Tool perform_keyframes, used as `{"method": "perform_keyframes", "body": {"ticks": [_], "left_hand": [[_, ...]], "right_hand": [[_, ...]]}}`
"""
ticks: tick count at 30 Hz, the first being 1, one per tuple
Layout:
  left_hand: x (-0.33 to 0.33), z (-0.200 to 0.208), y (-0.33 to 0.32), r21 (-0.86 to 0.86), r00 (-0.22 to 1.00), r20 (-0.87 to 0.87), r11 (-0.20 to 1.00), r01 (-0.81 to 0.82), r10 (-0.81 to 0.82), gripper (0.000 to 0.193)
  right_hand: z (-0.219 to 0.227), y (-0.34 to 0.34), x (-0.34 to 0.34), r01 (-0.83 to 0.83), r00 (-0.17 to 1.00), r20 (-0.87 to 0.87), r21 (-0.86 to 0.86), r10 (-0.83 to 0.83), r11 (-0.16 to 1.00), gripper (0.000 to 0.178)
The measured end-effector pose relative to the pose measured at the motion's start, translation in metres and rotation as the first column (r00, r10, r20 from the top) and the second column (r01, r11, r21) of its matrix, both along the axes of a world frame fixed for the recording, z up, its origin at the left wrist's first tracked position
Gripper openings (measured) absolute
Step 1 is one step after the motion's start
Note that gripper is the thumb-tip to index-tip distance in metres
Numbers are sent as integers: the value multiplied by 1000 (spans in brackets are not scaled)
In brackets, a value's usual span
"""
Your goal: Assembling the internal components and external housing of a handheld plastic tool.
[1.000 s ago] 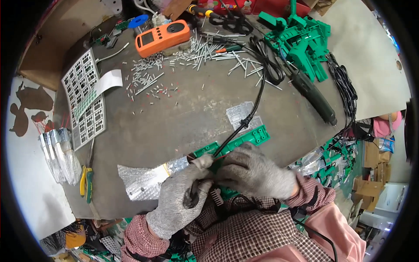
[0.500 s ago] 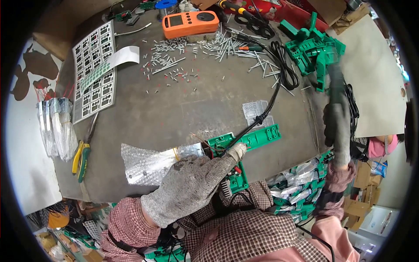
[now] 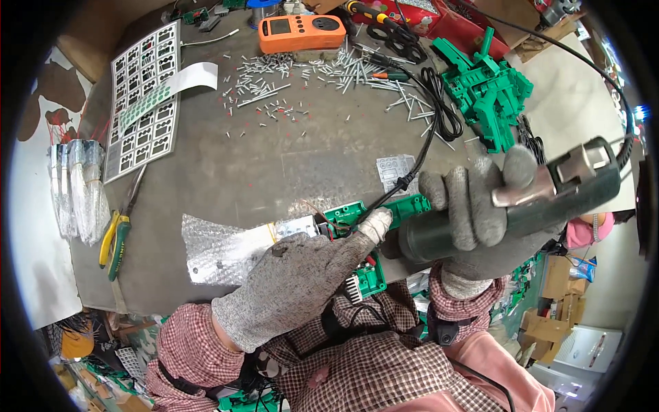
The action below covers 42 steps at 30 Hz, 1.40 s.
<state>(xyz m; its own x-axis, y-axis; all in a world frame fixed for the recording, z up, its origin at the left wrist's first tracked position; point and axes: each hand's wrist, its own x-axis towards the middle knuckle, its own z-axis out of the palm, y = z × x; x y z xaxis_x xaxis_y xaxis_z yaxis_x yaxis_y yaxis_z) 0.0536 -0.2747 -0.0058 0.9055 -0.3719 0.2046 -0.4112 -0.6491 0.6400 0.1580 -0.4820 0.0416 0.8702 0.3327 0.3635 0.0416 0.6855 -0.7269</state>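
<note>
Right hand (image 3: 480, 206): gloved fingers closed around dark green power tool (image 3: 522, 206), nose near green circuit board (image 3: 364, 237). Left hand (image 3: 302, 281): fingers pressed shut on the board at the near edge of grey surface (image 3: 261, 165), beside bubble wrap (image 3: 220, 247).

A worn grey-brown worktable (image 3: 226, 172) is seen filling most of the view, its surface scuffed and evenly lit. At 9 o'clock a pale floor (image 3: 31, 226) with brown stains is shown beyond the table edge. At 2 o'clock a beige sheet (image 3: 583, 89) is laid past the table. At 4 o'clock cardboard boxes (image 3: 549, 302) and a white case (image 3: 583, 353) are stacked on the floor.
</note>
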Motion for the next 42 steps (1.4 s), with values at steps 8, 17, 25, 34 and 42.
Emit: {"method": "perform_keyframes", "body": {"ticks": [8,17,25,34,42], "left_hand": [[1,8,-4,106,993,-120,994,7,6,64],[-1,13,1,59,977,-211,998,33,-20,41],[4,11,1,25,976,-216,999,34,-28,67],[6,11,0,-33,977,-207,999,39,-45,74],[10,21,-2,93,937,-348,994,61,-25,76]], "right_hand": [[22,41,-20,96,989,-113,29,-92,995,66],[13,50,-36,63,997,-38,43,-62,997,65],[14,27,-34,39,999,35,33,-40,999,64],[3,17,-35,18,995,96,28,-20,999,64],[-7,34,-34,-9,987,158,14,7,1000,64]]}}
